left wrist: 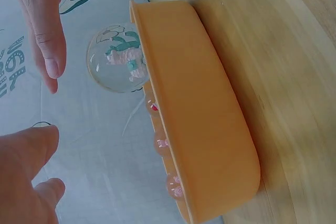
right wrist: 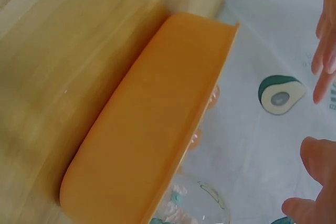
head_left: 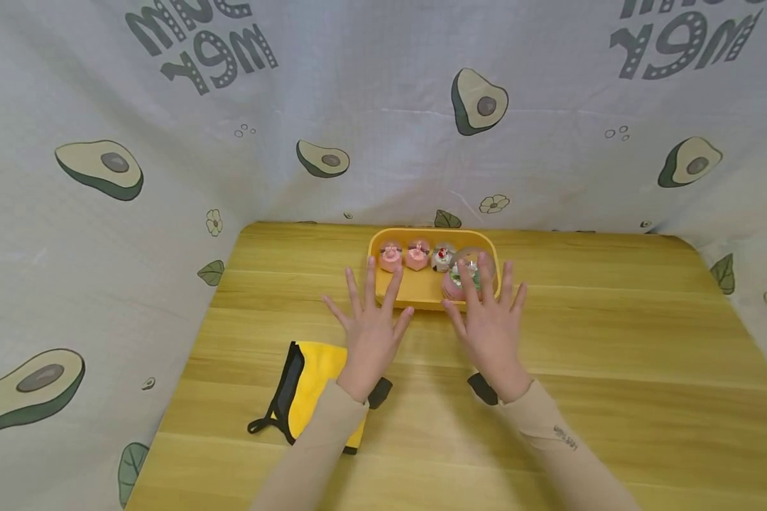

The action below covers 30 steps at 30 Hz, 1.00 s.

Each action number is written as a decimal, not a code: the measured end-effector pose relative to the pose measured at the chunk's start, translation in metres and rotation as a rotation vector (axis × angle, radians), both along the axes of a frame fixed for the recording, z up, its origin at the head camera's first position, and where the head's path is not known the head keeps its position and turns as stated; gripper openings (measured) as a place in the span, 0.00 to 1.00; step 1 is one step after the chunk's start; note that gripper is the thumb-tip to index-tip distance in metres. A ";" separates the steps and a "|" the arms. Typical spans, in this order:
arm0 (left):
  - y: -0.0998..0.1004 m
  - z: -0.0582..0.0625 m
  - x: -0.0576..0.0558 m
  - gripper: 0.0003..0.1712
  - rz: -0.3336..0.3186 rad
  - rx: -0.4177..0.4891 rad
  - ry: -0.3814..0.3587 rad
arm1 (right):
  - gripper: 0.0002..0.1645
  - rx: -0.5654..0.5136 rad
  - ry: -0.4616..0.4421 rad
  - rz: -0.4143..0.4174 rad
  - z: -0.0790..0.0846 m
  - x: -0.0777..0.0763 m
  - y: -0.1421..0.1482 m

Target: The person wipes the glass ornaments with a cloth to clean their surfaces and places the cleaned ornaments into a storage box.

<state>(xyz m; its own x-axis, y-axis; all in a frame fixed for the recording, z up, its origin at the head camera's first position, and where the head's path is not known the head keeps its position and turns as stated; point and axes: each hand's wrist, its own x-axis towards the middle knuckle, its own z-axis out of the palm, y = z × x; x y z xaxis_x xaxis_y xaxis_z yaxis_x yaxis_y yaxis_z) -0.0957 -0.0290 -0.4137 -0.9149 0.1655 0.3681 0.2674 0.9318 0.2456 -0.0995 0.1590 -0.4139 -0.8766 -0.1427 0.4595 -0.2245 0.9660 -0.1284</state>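
Observation:
Both hands are held out with fingers spread, above the near side of a yellow-orange plastic bin (head_left: 415,304). My left hand (head_left: 372,333) is near the bin's left half and holds nothing. Likewise bare, my right hand (head_left: 493,337) is over the right half, its fingers partly covering a large clear dome ornament (head_left: 454,285) with a pink base. Inside the bin stand two small pink-based globes (head_left: 390,256) and a small white globe with a red dot (head_left: 442,257). In the left wrist view, the clear dome (left wrist: 113,59) rises above the bin wall (left wrist: 194,103).
A folded yellow cloth (head_left: 319,369) with black edging and a loop lies on the wooden table (head_left: 613,369), partly under the left forearm. Behind the table hangs a pale curtain (head_left: 383,92) printed with avocados. Dark straps sit at both wrists.

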 end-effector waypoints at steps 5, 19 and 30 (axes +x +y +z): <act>0.002 0.002 0.001 0.40 0.003 0.021 -0.016 | 0.42 -0.003 -0.062 -0.009 -0.005 0.003 -0.005; 0.003 -0.005 0.000 0.39 0.005 0.039 -0.014 | 0.38 -0.112 -0.073 -0.001 -0.006 0.003 -0.013; 0.003 -0.005 0.000 0.39 -0.004 0.053 -0.025 | 0.39 -0.144 -0.107 -0.002 -0.008 0.002 -0.016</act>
